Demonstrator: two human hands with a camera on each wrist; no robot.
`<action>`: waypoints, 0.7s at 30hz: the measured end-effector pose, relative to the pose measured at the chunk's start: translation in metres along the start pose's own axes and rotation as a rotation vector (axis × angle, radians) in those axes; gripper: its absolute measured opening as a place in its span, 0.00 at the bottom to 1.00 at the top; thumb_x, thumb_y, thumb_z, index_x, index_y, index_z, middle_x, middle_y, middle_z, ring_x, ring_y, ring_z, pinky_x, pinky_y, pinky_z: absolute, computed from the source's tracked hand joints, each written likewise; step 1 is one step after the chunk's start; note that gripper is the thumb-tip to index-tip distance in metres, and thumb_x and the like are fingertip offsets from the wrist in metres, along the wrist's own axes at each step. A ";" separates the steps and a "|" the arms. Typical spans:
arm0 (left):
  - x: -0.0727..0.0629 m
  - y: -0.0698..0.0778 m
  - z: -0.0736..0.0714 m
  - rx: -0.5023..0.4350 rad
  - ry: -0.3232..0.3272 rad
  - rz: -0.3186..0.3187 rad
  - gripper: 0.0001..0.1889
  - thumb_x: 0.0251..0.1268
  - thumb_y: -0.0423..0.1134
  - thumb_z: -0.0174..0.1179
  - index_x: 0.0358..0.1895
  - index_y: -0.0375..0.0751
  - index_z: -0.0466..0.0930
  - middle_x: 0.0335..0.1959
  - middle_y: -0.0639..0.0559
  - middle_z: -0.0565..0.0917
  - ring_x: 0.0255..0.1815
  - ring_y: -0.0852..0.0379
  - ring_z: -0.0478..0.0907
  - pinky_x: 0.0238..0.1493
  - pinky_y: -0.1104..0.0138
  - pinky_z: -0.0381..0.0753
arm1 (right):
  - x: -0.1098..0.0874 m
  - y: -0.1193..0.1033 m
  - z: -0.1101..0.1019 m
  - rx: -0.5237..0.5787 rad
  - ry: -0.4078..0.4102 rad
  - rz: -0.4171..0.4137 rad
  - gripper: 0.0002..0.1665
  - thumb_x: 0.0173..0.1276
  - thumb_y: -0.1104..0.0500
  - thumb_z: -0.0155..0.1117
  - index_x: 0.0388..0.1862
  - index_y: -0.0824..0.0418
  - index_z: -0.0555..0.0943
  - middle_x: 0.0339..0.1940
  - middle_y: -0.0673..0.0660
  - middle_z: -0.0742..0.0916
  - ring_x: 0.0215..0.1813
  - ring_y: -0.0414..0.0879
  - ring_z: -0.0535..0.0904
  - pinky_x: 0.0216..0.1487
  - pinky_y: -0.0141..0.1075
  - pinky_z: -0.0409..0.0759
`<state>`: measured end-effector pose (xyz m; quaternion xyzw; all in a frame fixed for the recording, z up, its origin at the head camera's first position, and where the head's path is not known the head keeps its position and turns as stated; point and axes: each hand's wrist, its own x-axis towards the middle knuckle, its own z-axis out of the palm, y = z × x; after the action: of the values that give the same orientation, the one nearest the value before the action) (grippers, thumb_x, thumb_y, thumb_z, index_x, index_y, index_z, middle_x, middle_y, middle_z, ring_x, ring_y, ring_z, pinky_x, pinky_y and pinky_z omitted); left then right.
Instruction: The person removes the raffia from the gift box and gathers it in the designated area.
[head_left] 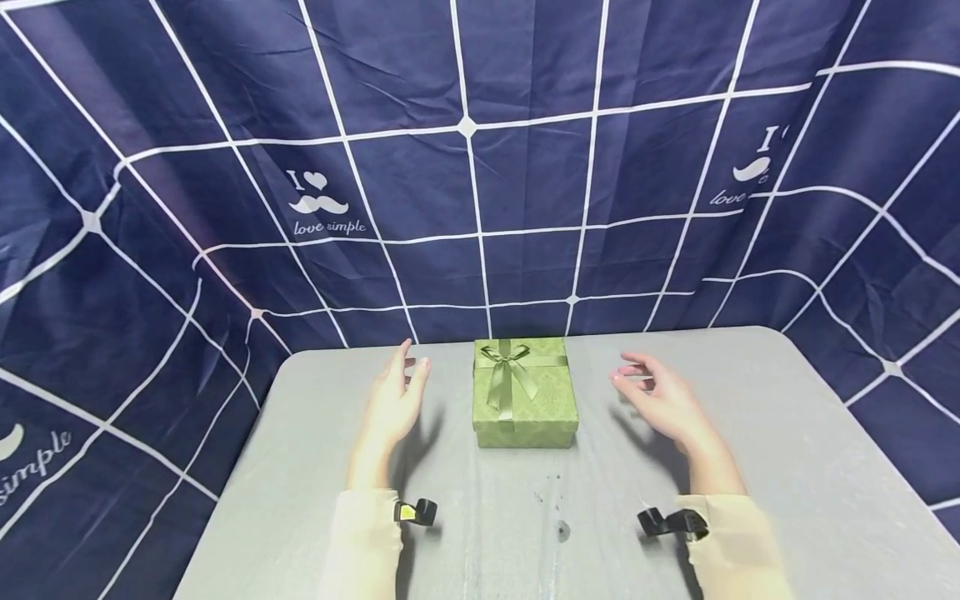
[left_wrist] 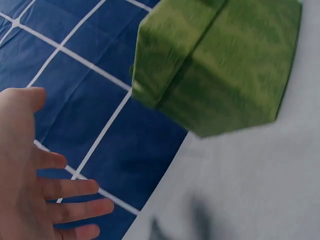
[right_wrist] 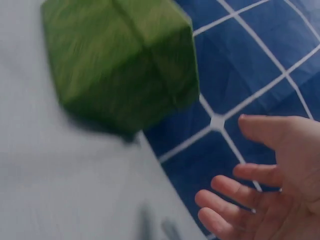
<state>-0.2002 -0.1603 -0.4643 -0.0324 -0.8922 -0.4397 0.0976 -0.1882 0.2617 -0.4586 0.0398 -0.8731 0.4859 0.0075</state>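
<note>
A green gift box with a lid, a ribbon and a bow sits near the back edge of the table. To its left my left hand is held over the table, fingers relaxed and apart from the box. On the other side my right hand hovers with its fingers loosely bent and nothing in them. Both wrist views show the box beyond the spread fingers, its side walls facing each palm.
The grey table has small dark marks in front of the box. A dark blue cloth with white lines hangs behind the table and along both sides. Black wrist mounts sit at the cream sleeves.
</note>
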 end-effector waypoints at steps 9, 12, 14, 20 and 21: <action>-0.008 0.012 0.022 -0.158 -0.011 -0.046 0.31 0.84 0.53 0.57 0.81 0.40 0.71 0.57 0.40 0.90 0.44 0.45 0.91 0.55 0.46 0.86 | -0.003 -0.022 0.023 0.066 0.003 0.085 0.35 0.86 0.46 0.63 0.79 0.68 0.73 0.64 0.70 0.87 0.53 0.55 0.90 0.49 0.32 0.83; -0.009 0.017 0.029 -0.208 -0.039 -0.076 0.32 0.81 0.53 0.61 0.78 0.38 0.73 0.52 0.41 0.92 0.40 0.46 0.91 0.49 0.52 0.87 | -0.004 -0.025 0.031 0.106 -0.029 0.091 0.35 0.86 0.46 0.63 0.78 0.69 0.74 0.63 0.68 0.87 0.53 0.55 0.89 0.50 0.35 0.85; -0.009 0.020 0.033 -0.257 -0.059 -0.109 0.32 0.79 0.52 0.64 0.77 0.37 0.73 0.50 0.42 0.92 0.39 0.44 0.91 0.45 0.56 0.88 | -0.004 -0.028 0.037 0.124 -0.058 0.089 0.35 0.86 0.46 0.63 0.78 0.69 0.74 0.62 0.67 0.87 0.53 0.55 0.89 0.50 0.37 0.86; -0.011 0.028 0.038 -0.372 -0.121 -0.150 0.33 0.75 0.48 0.69 0.75 0.33 0.74 0.46 0.41 0.91 0.40 0.35 0.91 0.39 0.62 0.89 | -0.002 -0.031 0.050 0.149 -0.123 0.091 0.35 0.85 0.48 0.64 0.78 0.71 0.74 0.61 0.67 0.87 0.46 0.48 0.88 0.49 0.42 0.88; -0.011 0.028 0.038 -0.387 -0.129 -0.151 0.32 0.75 0.47 0.69 0.74 0.32 0.74 0.46 0.41 0.91 0.40 0.35 0.91 0.37 0.62 0.89 | -0.002 -0.032 0.052 0.152 -0.129 0.094 0.35 0.85 0.49 0.64 0.78 0.71 0.74 0.61 0.67 0.88 0.45 0.47 0.88 0.49 0.42 0.88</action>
<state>-0.1907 -0.1125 -0.4674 -0.0116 -0.7955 -0.6059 -0.0011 -0.1829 0.2008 -0.4595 0.0303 -0.8332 0.5471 -0.0747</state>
